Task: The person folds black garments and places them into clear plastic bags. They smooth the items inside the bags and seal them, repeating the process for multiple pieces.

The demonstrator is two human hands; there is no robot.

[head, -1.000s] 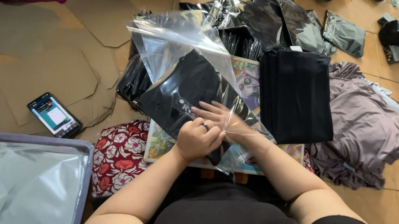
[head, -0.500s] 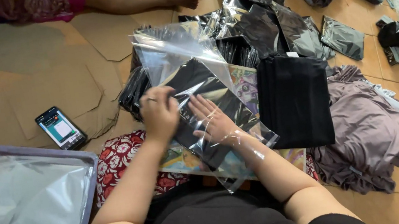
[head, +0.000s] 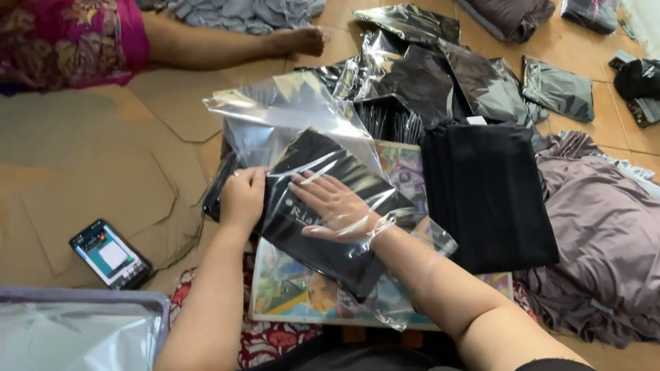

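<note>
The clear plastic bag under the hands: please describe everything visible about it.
The clear plastic bag is thin, glossy and crinkled. It lies at a slant on a colourful board, its far end raised and empty. A folded black garment sits inside. The right hand is inside the bag, flat on the garment; the left hand grips its left edge.

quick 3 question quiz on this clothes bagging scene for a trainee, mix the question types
1. True or false: the right hand is inside the clear plastic bag, flat on the folded black garment.
2. What does the left hand grip? A) the smartphone with lit screen B) the bag's left edge C) the mauve fabric pile
3. Fill in: the folded black fabric stack lies to the ____ of the bag.

Key
1. True; the plastic film covers the hand and wrist.
2. B
3. right
</note>
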